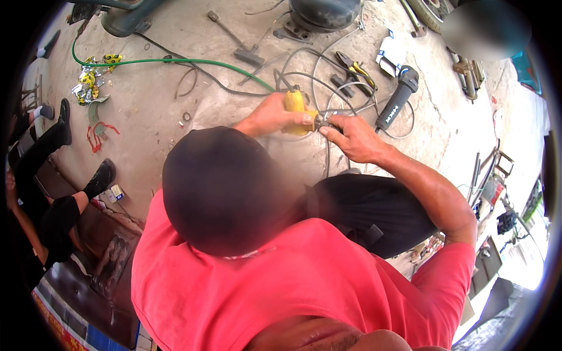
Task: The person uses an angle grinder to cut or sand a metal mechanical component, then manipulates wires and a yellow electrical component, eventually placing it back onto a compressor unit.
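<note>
My left hand (pixel 270 115) is wrapped around a yellow power tool (pixel 295 104) held just above the concrete floor. My right hand (pixel 351 138) pinches the small metal part (pixel 324 121) at the tool's front end, fingertips touching it. Grey cables (pixel 319 70) loop on the floor right behind both hands; one seems to run to the tool. My head and red shirt hide the floor nearer to me and part of my left forearm.
A black angle grinder (pixel 398 96) lies right of my hands, and yellow-handled pliers (pixel 355 69) lie beyond them. A green hose (pixel 175 60), a long-handled tool (pixel 234 40) and a dark motor (pixel 322 14) lie farther off. Another person's legs in black shoes (pixel 61 126) are at the left.
</note>
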A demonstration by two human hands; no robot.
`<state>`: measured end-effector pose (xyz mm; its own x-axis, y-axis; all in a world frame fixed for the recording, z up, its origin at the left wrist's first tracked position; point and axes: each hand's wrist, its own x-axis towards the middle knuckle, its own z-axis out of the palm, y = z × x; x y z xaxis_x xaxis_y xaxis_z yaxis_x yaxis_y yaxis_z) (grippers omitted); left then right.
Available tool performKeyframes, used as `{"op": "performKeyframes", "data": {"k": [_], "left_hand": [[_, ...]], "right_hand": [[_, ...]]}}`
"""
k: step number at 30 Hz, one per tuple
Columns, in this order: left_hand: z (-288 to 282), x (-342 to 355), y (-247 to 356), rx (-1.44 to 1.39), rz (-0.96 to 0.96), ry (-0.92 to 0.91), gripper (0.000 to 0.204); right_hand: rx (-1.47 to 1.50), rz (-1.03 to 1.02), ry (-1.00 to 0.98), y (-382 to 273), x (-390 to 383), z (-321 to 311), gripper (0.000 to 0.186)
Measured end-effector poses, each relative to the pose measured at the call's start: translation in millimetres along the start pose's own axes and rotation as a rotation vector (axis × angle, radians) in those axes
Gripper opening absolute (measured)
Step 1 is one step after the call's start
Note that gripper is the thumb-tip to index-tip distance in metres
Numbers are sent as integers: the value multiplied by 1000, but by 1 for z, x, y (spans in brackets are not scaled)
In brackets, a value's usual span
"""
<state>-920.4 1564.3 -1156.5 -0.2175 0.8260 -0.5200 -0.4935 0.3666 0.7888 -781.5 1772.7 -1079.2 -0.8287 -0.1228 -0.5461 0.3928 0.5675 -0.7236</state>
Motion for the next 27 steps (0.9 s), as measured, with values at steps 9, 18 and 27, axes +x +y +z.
{"op": "performKeyframes", "data": {"k": [9,18,27], "left_hand": [[5,0,-19,43,-18,-50,42],[4,-10,5,-53,93,64,38],[6,-9,2,118,150,38,37]], "right_hand": [[-78,-11,-56,-3,-6,4,40],[-142,-38,32,-22,1,-13,36],[-229,-54,66,-23,-4,-1,36]]}}
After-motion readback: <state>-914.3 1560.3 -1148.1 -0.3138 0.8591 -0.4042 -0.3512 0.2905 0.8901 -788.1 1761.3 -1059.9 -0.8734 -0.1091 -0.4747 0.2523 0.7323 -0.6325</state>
